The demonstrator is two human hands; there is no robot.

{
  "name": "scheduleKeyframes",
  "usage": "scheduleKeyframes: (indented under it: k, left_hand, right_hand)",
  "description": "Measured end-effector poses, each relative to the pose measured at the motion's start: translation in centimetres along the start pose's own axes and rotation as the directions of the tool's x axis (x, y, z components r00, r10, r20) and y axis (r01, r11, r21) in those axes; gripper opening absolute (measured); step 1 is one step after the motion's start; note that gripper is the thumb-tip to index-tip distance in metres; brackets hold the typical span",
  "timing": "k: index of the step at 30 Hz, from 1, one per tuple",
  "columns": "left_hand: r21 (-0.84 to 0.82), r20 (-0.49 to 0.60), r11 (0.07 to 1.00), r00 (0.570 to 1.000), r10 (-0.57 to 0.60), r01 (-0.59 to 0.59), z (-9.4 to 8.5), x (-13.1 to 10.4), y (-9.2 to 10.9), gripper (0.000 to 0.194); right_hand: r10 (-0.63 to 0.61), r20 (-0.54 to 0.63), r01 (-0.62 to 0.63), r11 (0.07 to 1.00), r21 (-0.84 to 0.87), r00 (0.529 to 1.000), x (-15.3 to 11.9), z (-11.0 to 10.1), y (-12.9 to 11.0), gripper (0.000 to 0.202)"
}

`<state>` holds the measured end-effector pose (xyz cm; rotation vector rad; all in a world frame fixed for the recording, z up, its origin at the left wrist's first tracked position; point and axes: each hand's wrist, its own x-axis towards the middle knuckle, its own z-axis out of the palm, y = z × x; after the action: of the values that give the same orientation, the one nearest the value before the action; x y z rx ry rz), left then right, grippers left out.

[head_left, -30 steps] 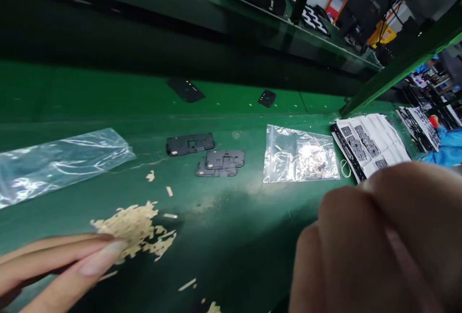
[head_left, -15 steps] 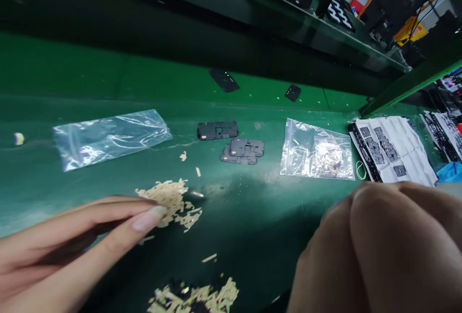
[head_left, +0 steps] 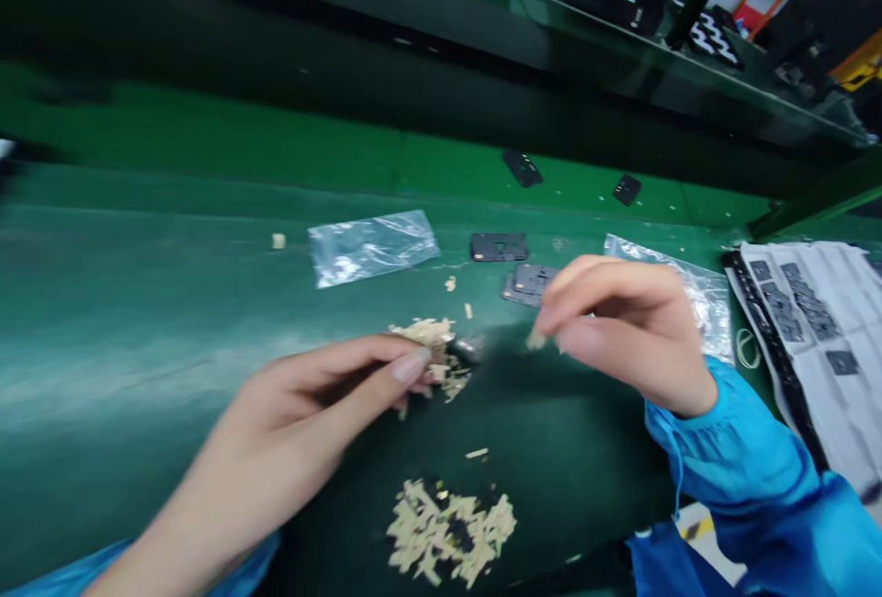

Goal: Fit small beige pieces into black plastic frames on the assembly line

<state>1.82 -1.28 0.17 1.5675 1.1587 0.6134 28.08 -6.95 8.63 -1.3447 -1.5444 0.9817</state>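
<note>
Right hand (head_left: 627, 321) pinches pale scrap (head_left: 536, 340) | Left hand (head_left: 303, 409), fingers (head_left: 412, 364) pressed together at pile (head_left: 422, 332), contents unclear | Scrap likely light, flimsy (edge grip best)

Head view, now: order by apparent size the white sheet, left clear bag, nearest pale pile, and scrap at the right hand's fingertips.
1. White sheet
2. Left clear bag and nearest pale pile: unsure, the pile is nearer the camera
3. Scrap at the right hand

Left hand (head_left: 303, 418) and right hand (head_left: 630, 312) apart, fingers (head_left: 412, 365) of each in a pinch.
</note>
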Motion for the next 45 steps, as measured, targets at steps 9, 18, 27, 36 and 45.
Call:
scheduleKeyframes:
  k: [9,18,27,36,45]
  left_hand:
    - [-0.091,0.078,0.994,0.995,0.064,-0.056,1.2,0.0,1.5,0.017]
    - [-0.038,0.035,0.987,0.987,0.156,-0.155,1.8,-0.3,1.1,0.013]
    - [0.126,-0.061,0.905,0.907,0.416,-0.406,2.3,-0.7,0.6,0.012]
    - [0.129,0.022,0.882,0.890,0.455,-0.454,2.1,-0.6,1.0,0.014]
    - [0.225,0.059,0.804,0.831,0.553,-0.551,2.0,-0.5,0.7,0.013]
  right_hand:
    - [0.211,0.183,-0.238,0.960,0.145,0.960,0.7,6.7,5.1,0.004]
    - [0.139,0.109,-0.156,0.975,0.161,0.984,0.3,7.0,5.2,0.009]
    - [0.012,0.025,-0.012,1.000,0.016,1.000,0.2,6.9,5.6,0.016]
    - [-0.093,0.075,0.100,0.990,-0.098,0.993,0.3,6.8,5.2,0.018]
    - [-0.111,0.095,0.123,0.984,-0.130,0.989,0.3,6.8,5.3,0.018]
